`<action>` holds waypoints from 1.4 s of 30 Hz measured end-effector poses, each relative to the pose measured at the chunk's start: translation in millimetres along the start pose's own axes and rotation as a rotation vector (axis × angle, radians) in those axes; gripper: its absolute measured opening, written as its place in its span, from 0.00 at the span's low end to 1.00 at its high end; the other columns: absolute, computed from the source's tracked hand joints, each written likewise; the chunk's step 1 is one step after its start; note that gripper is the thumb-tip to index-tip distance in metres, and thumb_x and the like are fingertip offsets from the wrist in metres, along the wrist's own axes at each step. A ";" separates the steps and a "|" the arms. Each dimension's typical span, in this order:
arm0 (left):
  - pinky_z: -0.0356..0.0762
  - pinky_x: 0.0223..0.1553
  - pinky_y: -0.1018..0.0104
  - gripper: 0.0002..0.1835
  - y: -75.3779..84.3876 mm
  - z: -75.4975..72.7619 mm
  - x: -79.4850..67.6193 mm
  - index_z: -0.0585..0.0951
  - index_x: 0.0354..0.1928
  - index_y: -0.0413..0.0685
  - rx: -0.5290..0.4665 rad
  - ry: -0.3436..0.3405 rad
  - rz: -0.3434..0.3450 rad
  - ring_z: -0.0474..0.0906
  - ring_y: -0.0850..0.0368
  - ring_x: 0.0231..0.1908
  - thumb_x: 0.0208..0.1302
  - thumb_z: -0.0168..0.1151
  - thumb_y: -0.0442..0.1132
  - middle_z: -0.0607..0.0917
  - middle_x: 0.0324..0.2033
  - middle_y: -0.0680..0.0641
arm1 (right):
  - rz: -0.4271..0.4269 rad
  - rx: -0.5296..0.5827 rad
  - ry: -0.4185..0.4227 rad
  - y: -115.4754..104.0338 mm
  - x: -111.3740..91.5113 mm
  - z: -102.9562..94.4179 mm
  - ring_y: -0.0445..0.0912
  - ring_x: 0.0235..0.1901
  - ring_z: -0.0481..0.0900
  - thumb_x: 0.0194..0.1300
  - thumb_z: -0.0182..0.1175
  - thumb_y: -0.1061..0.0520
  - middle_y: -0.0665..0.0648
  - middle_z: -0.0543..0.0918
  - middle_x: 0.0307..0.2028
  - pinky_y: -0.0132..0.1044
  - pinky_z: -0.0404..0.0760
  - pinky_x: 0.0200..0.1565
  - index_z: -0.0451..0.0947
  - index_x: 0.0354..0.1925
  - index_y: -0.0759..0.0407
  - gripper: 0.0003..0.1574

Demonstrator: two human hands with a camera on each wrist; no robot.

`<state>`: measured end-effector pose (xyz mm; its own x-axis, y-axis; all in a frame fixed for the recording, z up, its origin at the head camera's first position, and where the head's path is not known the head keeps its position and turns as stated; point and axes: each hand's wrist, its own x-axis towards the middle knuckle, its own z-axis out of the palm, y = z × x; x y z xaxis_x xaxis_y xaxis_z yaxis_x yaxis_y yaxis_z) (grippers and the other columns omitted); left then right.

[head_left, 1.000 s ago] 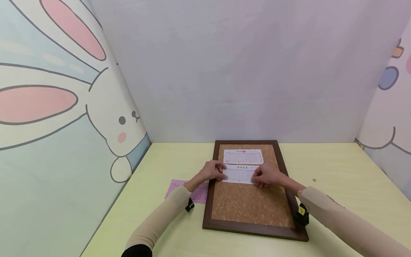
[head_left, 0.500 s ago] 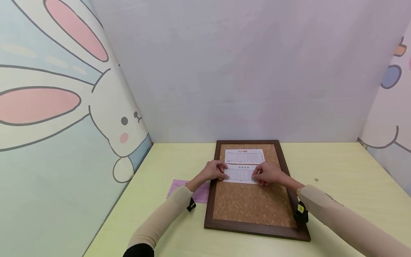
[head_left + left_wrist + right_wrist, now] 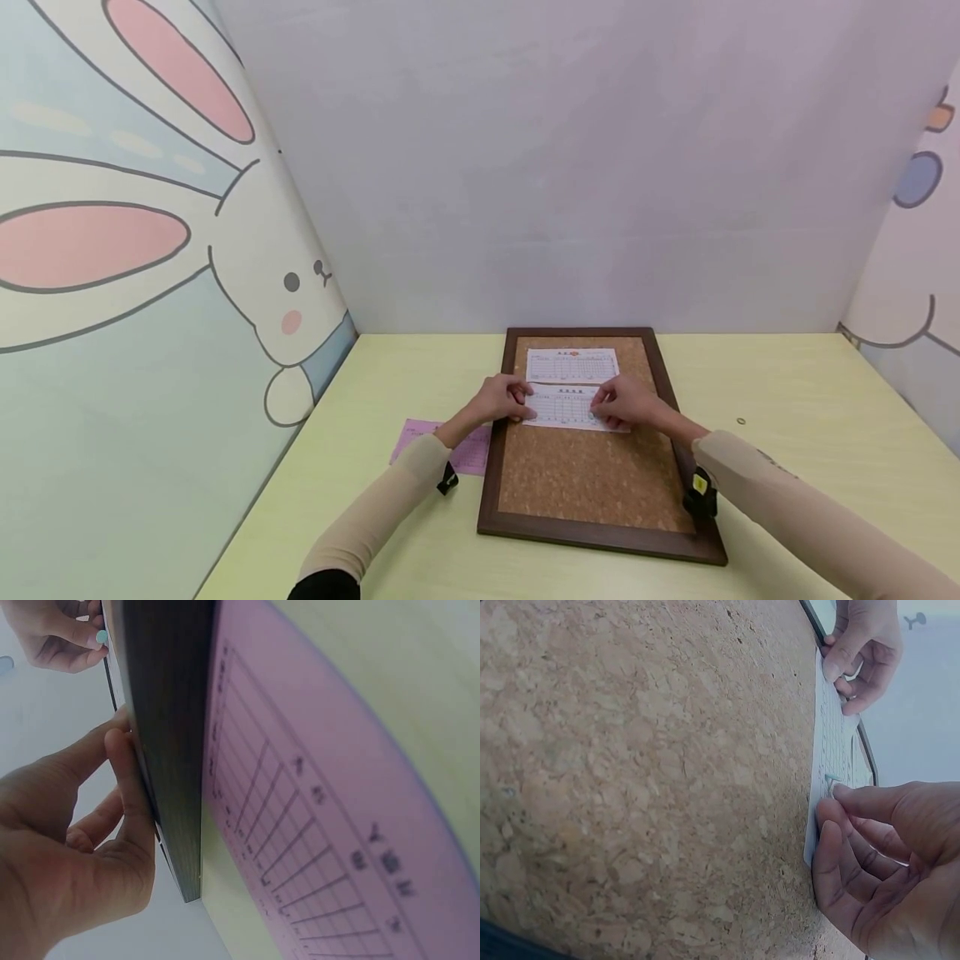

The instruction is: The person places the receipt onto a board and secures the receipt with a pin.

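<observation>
A white printed form [image 3: 558,407] lies on the cork board [image 3: 592,483], just below a second white form [image 3: 572,365]. My left hand [image 3: 501,398] presses the lower form's left end with spread fingertips, at the board's dark wooden frame. Toward the form's right end, my right hand [image 3: 626,402] pinches a small mint-green pushpin [image 3: 101,635] between thumb and finger. In the right wrist view the pushpin [image 3: 831,779] stands close over the sheet, its tip hidden. The other fingers of that hand curl beside the sheet's edge.
A purple printed form [image 3: 471,451] lies on the pale yellow table [image 3: 405,550], left of the board and partly behind the left forearm. A small ring-shaped thing [image 3: 741,421] sits right of the board. A grey-white wall [image 3: 570,183] stands behind the table.
My right hand has shifted very slightly to the right over the lower form, still pinching. The left hand stays at the form's left end. The head view has shifted slightly.
</observation>
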<state>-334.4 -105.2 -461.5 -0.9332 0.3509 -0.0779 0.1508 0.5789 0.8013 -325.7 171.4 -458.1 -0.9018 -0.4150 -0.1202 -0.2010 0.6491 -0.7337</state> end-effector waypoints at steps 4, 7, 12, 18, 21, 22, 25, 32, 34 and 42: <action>0.72 0.23 0.76 0.16 0.2 -0.3 0.4 0.83 0.44 0.35 0.005 -0.001 0.002 0.73 0.65 0.20 0.55 0.77 0.30 0.77 0.26 0.52 | -0.012 -0.012 0.003 -0.5 -0.2 -2.5 0.42 0.21 0.77 0.70 0.63 0.60 0.54 0.81 0.24 0.31 0.76 0.23 0.85 0.39 0.65 0.08; 0.73 0.23 0.76 0.16 -0.2 -0.3 0.8 0.83 0.44 0.35 0.005 -0.001 0.004 0.73 0.65 0.20 0.55 0.77 0.30 0.77 0.26 0.52 | -0.023 -0.022 0.013 -1.2 -1.0 -3.7 0.41 0.21 0.76 0.71 0.62 0.60 0.53 0.81 0.24 0.31 0.76 0.23 0.85 0.40 0.65 0.09; 0.72 0.23 0.75 0.16 -0.6 -0.4 0.6 0.83 0.45 0.36 0.008 -0.001 -0.005 0.73 0.64 0.20 0.55 0.77 0.30 0.77 0.26 0.52 | -0.064 -0.042 0.009 -3.0 -3.4 -3.2 0.41 0.21 0.75 0.69 0.66 0.57 0.52 0.80 0.22 0.31 0.74 0.23 0.86 0.38 0.63 0.09; 0.72 0.23 0.76 0.16 -1.6 0.0 -0.3 0.83 0.45 0.35 0.004 0.001 0.000 0.73 0.64 0.20 0.55 0.77 0.30 0.77 0.26 0.52 | -0.076 -0.073 0.021 -2.6 -3.6 0.4 0.40 0.20 0.75 0.64 0.71 0.58 0.50 0.81 0.22 0.30 0.73 0.22 0.88 0.34 0.60 0.05; 0.73 0.23 0.76 0.16 -1.5 0.4 -1.5 0.83 0.45 0.34 -0.004 -0.003 0.004 0.73 0.64 0.20 0.55 0.77 0.30 0.77 0.26 0.52 | -0.074 -0.089 0.030 -2.0 -4.4 2.0 0.40 0.20 0.74 0.64 0.71 0.58 0.50 0.81 0.22 0.31 0.73 0.23 0.88 0.34 0.59 0.05; 0.73 0.23 0.75 0.16 -1.7 0.5 -1.8 0.83 0.45 0.33 -0.007 -0.004 0.005 0.74 0.64 0.20 0.55 0.77 0.30 0.77 0.26 0.52 | -0.073 -0.092 0.032 -1.9 -4.7 2.5 0.40 0.20 0.74 0.64 0.71 0.58 0.50 0.81 0.22 0.31 0.73 0.23 0.88 0.34 0.59 0.05; 0.74 0.23 0.76 0.17 -1.4 0.3 -2.7 0.83 0.45 0.33 -0.016 -0.006 0.003 0.74 0.64 0.20 0.55 0.77 0.30 0.77 0.26 0.52 | -0.069 -0.089 0.038 -1.7 -5.3 3.5 0.40 0.20 0.74 0.64 0.70 0.59 0.50 0.81 0.22 0.30 0.73 0.23 0.88 0.33 0.59 0.04; 0.74 0.23 0.76 0.17 -1.0 0.0 -1.9 0.83 0.45 0.33 -0.016 -0.005 0.001 0.74 0.64 0.20 0.55 0.77 0.30 0.77 0.26 0.52 | -0.056 -0.061 0.029 -3.2 -2.9 -0.6 0.41 0.21 0.73 0.67 0.67 0.60 0.51 0.80 0.22 0.31 0.72 0.23 0.88 0.35 0.61 0.06; 0.74 0.23 0.76 0.17 -0.9 0.2 -1.4 0.83 0.45 0.33 -0.014 -0.005 0.001 0.74 0.64 0.20 0.55 0.77 0.30 0.77 0.26 0.52 | -0.059 -0.059 0.036 -3.9 -0.8 -2.8 0.42 0.22 0.73 0.68 0.65 0.61 0.52 0.79 0.22 0.32 0.71 0.25 0.87 0.36 0.62 0.07; 0.74 0.23 0.75 0.17 -0.7 1.1 -0.3 0.83 0.45 0.34 -0.018 -0.003 -0.004 0.74 0.64 0.21 0.55 0.77 0.30 0.77 0.26 0.52 | -0.092 -0.167 0.132 0.6 14.5 -6.8 0.42 0.21 0.72 0.69 0.61 0.61 0.52 0.77 0.21 0.34 0.70 0.25 0.85 0.36 0.65 0.08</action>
<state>-333.9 -104.9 -462.7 -0.9329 0.3504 -0.0828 0.1409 0.5671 0.8115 -341.6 170.1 -455.7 -0.9169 -0.3971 0.0390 -0.3352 0.7136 -0.6152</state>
